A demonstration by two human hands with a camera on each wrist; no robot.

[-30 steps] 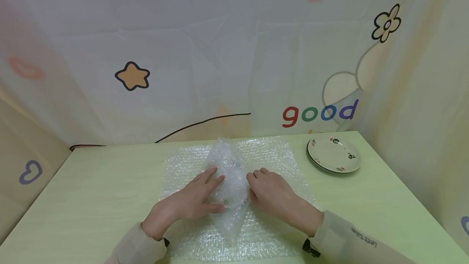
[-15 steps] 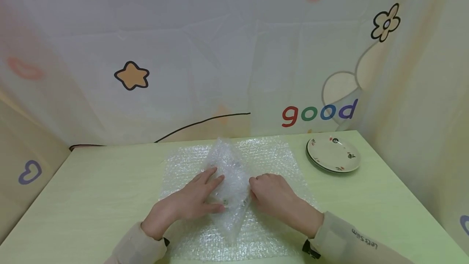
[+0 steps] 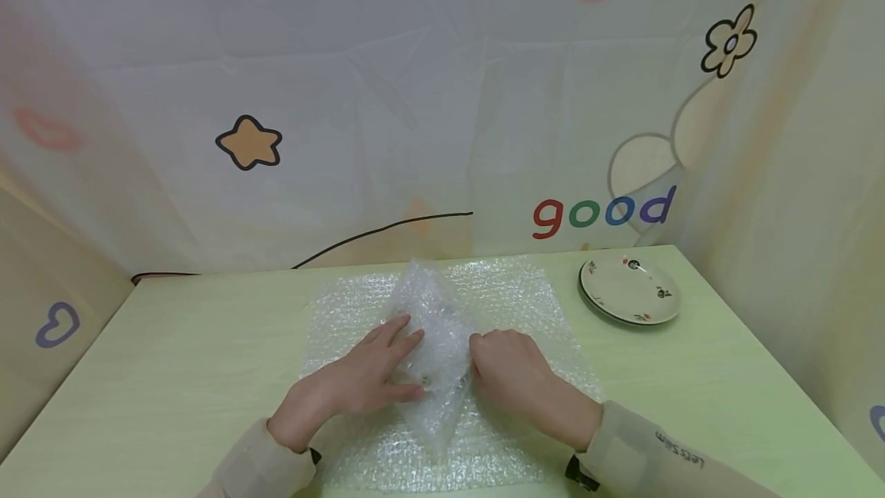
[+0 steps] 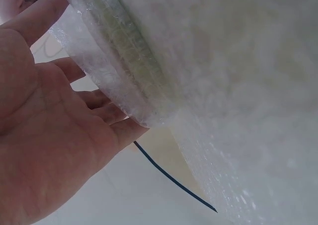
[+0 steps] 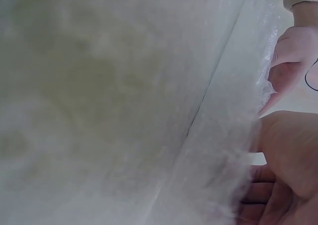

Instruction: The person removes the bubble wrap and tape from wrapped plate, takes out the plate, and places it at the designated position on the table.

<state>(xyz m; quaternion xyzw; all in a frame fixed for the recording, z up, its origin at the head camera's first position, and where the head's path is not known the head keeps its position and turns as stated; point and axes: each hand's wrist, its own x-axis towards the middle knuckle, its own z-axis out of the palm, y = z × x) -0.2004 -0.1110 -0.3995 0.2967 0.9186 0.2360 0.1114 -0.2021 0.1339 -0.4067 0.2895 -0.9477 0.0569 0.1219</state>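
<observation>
A folded bundle of bubble wrap (image 3: 437, 344) lies at the middle of a larger bubble wrap sheet (image 3: 515, 298). Small dark printed marks, like those on the plates nearby, show through its layers; the wrapped thing itself is mostly hidden. My left hand (image 3: 356, 375) rests on the bundle's left side with fingers spread and straight; the left wrist view has its fingertips against the wrap's edge. At the bundle's right edge, my right hand (image 3: 520, 371) has curled fingers and pinches the wrap. In the right wrist view those fingers (image 5: 256, 192) are partly hidden behind the blurred wrap.
Stacked white plates (image 3: 631, 290) with small floral prints sit at the table's back right. The pale green table (image 3: 187, 375) extends to both sides of the sheet. A printed curtain (image 3: 415, 98) hangs behind the table's back edge and along both sides.
My right hand has shifted slightly toward me along the bundle's right edge, its fingers more curled. The left hand and the plates have stayed where they were.
</observation>
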